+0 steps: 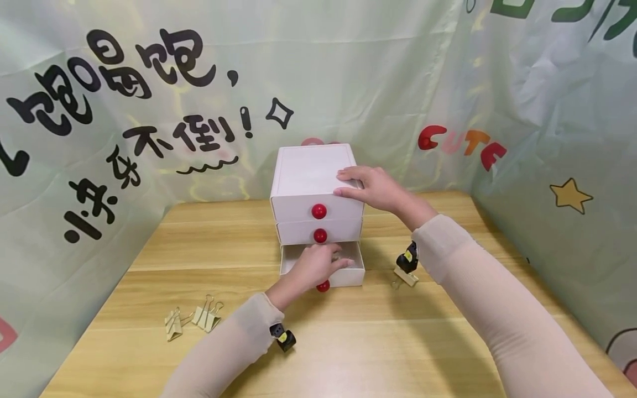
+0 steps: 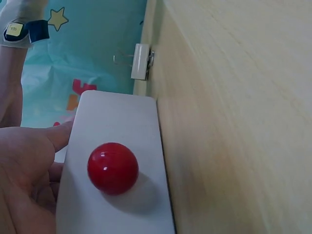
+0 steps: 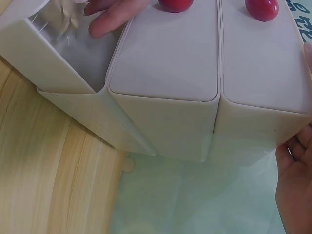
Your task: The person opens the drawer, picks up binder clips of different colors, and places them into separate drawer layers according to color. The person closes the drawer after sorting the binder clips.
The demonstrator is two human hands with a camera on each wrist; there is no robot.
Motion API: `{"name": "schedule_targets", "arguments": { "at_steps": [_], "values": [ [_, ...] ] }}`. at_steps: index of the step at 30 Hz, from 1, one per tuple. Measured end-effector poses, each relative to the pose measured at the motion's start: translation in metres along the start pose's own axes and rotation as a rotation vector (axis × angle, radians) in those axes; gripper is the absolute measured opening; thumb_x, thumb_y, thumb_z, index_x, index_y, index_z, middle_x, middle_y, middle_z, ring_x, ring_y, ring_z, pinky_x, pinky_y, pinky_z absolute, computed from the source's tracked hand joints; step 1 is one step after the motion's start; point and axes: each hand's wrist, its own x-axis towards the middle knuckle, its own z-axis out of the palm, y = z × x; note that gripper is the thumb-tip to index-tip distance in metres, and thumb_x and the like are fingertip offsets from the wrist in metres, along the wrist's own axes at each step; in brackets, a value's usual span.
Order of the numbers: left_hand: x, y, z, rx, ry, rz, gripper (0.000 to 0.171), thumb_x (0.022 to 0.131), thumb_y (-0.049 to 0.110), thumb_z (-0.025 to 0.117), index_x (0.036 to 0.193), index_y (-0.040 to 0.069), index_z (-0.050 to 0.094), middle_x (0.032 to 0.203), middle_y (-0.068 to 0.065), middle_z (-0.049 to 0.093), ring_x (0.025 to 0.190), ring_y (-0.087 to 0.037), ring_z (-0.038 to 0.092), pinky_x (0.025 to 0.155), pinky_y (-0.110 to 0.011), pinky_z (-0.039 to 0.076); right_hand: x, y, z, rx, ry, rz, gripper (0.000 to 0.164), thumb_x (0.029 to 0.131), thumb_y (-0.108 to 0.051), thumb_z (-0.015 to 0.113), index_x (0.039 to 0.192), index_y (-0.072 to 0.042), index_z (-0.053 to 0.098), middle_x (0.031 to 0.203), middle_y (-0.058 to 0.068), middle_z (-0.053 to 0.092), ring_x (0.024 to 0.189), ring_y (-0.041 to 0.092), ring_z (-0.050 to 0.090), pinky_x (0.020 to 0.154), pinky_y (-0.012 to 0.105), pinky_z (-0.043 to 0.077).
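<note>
A white three-tier drawer box (image 1: 313, 168) with round red knobs stands on the wooden table, its bottom drawer (image 1: 354, 276) pulled out. My left hand (image 1: 314, 264) reaches over that drawer's front, fingers inside and thumb spread away from them. Beside its fingertips in the right wrist view is a pale gold binder clip (image 3: 67, 18), blurred and partly cut off by the frame. In the left wrist view the drawer's red knob (image 2: 113, 168) sits beside the hand, untouched. My right hand (image 1: 375, 187) rests on the box's top right edge, fingers on top, thumb at the front edge.
Two pale gold binder clips, a left one (image 1: 173, 324) and a right one (image 1: 206, 315), lie on the table at left. Another binder clip (image 1: 407, 277) lies right of the box, below my right wrist. A printed cloth (image 1: 348, 83) hangs behind and at the sides.
</note>
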Motion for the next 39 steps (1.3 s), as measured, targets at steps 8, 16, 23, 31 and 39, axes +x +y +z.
{"name": "schedule_targets", "arguments": {
  "at_steps": [8,16,23,31,39],
  "values": [
    [-0.004,-0.001,-0.005,0.013,-0.062,0.038,0.046,0.094,0.052,0.059,0.115,0.014,0.072,0.110,0.002,0.071,0.101,-0.017,0.066,0.087,-0.035,0.052,0.000,0.001,0.001,0.003,0.004,-0.009,0.059,0.087,-0.050,0.071,0.132,-0.012,0.064,0.138,0.003,0.057,0.132,0.023,0.046,0.111,0.044,0.034],
    [-0.017,0.002,-0.020,0.012,-0.059,0.103,0.046,0.095,0.049,0.059,0.122,0.012,0.068,0.120,0.000,0.068,0.110,-0.019,0.063,0.094,-0.038,0.050,0.000,0.000,0.000,0.002,-0.003,-0.006,0.061,0.086,-0.051,0.070,0.132,-0.012,0.063,0.139,0.004,0.056,0.133,0.024,0.045,0.111,0.045,0.033],
    [-0.031,-0.001,-0.031,0.019,-0.016,0.172,0.041,0.095,0.046,0.060,0.122,0.015,0.068,0.118,0.003,0.068,0.108,-0.017,0.064,0.094,-0.038,0.050,0.000,0.001,0.000,0.001,-0.011,0.011,0.063,0.086,-0.053,0.069,0.134,-0.013,0.062,0.140,0.003,0.055,0.134,0.024,0.044,0.111,0.046,0.032],
    [-0.045,-0.012,-0.039,-0.009,0.006,0.178,0.041,0.095,0.043,0.061,0.124,0.015,0.067,0.120,0.002,0.068,0.109,-0.016,0.063,0.095,-0.037,0.049,0.000,0.000,0.000,-0.003,-0.015,0.019,0.063,0.086,-0.054,0.069,0.134,-0.013,0.061,0.141,0.003,0.054,0.135,0.024,0.043,0.112,0.046,0.031],
    [-0.060,-0.025,-0.049,-0.025,0.021,0.176,0.042,0.095,0.043,0.061,0.125,0.013,0.067,0.123,0.000,0.066,0.117,-0.017,0.059,0.100,-0.038,0.046,0.000,-0.001,0.000,-0.013,-0.009,0.013,0.062,0.087,-0.053,0.069,0.134,-0.013,0.062,0.141,0.003,0.054,0.135,0.024,0.043,0.112,0.045,0.031]
  ]
}}
